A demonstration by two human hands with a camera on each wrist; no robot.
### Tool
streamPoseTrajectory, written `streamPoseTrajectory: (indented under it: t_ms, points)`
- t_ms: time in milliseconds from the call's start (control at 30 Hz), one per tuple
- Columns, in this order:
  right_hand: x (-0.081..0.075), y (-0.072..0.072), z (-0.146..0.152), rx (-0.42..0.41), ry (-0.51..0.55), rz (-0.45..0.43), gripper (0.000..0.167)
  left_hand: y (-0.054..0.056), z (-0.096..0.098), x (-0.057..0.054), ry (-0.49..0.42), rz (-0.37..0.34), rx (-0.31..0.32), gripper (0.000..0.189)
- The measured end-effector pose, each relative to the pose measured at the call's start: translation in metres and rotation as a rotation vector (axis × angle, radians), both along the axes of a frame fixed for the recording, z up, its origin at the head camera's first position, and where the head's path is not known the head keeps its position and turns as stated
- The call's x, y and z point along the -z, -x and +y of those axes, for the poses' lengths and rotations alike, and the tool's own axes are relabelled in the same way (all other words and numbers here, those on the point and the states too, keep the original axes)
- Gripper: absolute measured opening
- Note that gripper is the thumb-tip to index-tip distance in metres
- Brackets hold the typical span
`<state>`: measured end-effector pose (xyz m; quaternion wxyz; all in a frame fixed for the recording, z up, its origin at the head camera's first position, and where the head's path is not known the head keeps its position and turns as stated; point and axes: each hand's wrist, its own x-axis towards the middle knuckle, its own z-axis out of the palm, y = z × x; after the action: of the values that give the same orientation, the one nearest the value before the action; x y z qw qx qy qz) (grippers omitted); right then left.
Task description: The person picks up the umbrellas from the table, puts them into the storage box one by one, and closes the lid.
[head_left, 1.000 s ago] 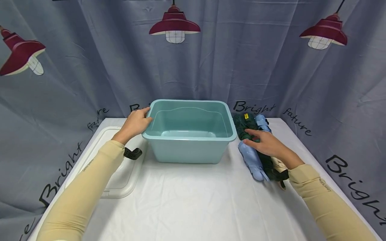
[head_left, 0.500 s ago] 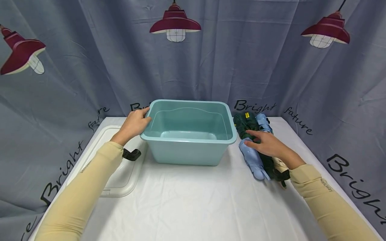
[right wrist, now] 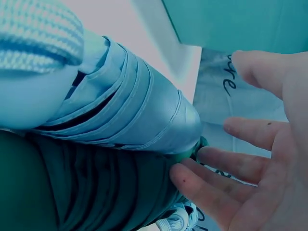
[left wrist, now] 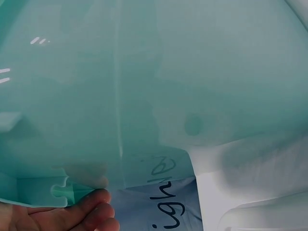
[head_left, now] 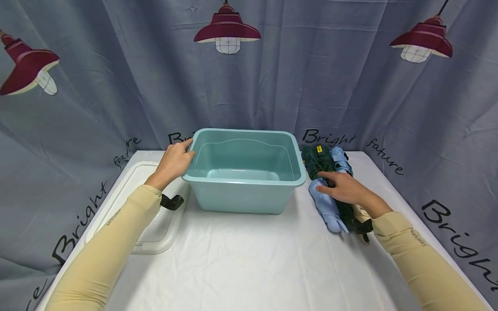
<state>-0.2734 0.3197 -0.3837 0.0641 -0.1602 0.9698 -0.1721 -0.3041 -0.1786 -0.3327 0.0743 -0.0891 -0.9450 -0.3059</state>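
A teal plastic tub [head_left: 241, 196] stands upright at the middle back of the table. My left hand [head_left: 173, 162] grips its left rim; in the left wrist view the fingers [left wrist: 91, 211] curl in under that rim. Right of the tub lies a bundle of folded umbrellas: a light blue umbrella [head_left: 326, 207] in front, a dark green umbrella [head_left: 311, 160] behind, and another blue one [head_left: 340, 157] at the back. Over them my right hand [head_left: 344, 188] hovers with fingers spread. Its fingertips [right wrist: 180, 173] overlap the green umbrella's end in the right wrist view.
A translucent white lid [head_left: 163, 235] lies flat at the left, partly beneath my left forearm. The white tablecloth [head_left: 241, 263] spreads in front of the tub. A grey-blue printed curtain [head_left: 272, 86] surrounds the back and sides.
My right hand has lowered slightly over the umbrellas, its fingers now a little nearer to me. The left hand keeps its grip on the tub, which has barely shifted.
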Motion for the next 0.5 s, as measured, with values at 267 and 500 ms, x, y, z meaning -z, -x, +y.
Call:
streamPoseTrajectory:
  t_ms: [267,500]
  points:
    - [0.004,0.002,-0.005,-0.023,-0.091,0.020,0.067,0.000,0.001,0.001,-0.007,-0.001,0.000,0.057]
    - [0.010,0.003,-0.016,-0.013,-0.173,0.021,0.069,0.000,0.001,0.002,-0.015,-0.007,-0.007,0.057]
